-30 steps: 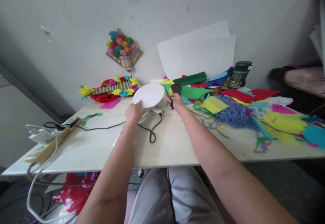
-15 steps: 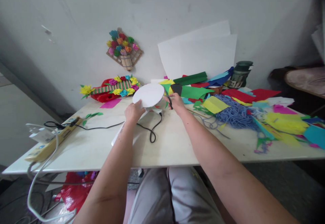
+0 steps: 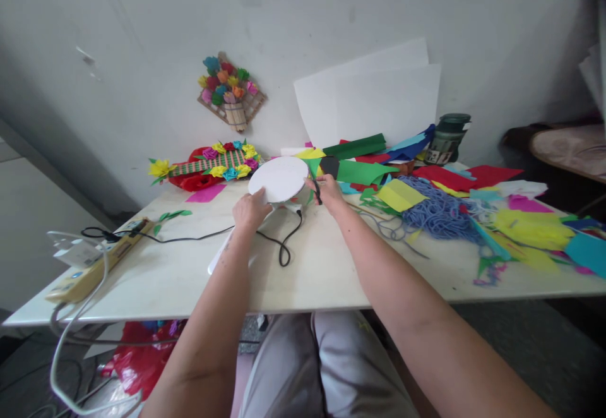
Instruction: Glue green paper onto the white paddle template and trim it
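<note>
A round white disc (image 3: 279, 179), apparently card or board, is pinched at its near left edge by my left hand (image 3: 250, 208), thumb on top. My right hand (image 3: 328, 192) is closed around the dark handles of a pair of scissors (image 3: 317, 192), held against the disc's right edge. The blades are too small and hidden to tell how far apart they stand. Beneath the disc and my left forearm lies a white object, mostly hidden, with a black cord (image 3: 283, 250) plugged into it.
A yellow power strip (image 3: 97, 260) with chargers sits at the left. Behind are a flower-decorated guitar shape (image 3: 208, 165) and coloured paper sheets (image 3: 364, 170). Blue yarn (image 3: 438, 209) lies at the right, near a dark green bottle (image 3: 447, 138). White sheets (image 3: 369, 102) lean against the wall.
The white disc has shifted very slightly to the right and turned a little in my left hand. My right hand with the scissors stays almost where it was.
</note>
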Demonstrator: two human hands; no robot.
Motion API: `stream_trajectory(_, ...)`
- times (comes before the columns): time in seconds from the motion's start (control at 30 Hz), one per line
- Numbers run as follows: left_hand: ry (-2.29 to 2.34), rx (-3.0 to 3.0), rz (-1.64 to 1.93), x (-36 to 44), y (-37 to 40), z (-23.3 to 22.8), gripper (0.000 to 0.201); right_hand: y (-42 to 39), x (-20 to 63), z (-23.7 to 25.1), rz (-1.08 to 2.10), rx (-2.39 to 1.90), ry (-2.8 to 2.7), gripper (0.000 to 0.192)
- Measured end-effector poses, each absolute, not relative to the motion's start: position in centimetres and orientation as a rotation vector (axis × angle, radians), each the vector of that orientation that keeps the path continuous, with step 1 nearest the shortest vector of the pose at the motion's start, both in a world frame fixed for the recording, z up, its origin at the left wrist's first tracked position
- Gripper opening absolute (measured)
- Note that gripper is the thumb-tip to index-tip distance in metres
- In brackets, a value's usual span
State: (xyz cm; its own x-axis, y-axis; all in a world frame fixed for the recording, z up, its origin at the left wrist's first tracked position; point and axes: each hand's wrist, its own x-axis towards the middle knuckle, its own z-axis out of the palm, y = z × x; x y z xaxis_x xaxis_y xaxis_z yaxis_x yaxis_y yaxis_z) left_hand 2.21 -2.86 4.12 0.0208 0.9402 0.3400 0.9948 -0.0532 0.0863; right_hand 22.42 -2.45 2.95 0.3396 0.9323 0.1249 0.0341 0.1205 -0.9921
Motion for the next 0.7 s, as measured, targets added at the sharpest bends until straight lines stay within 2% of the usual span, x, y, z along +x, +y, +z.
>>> stream_trajectory(0.33, -2.038, -2.11, -0.452, 1.9, -2.7, 4.1, 0.053, -1.4, 22.9, 2.2, 0.764, -1.398, -1.118, 0.054)
stream_trajectory(0.7, -2.1, -2.117, -0.493, 1.0, -1.5, 3.7, 0.058, -1.4, 23.1, 2.2, 0.814, -1.355, -1.127, 0.051)
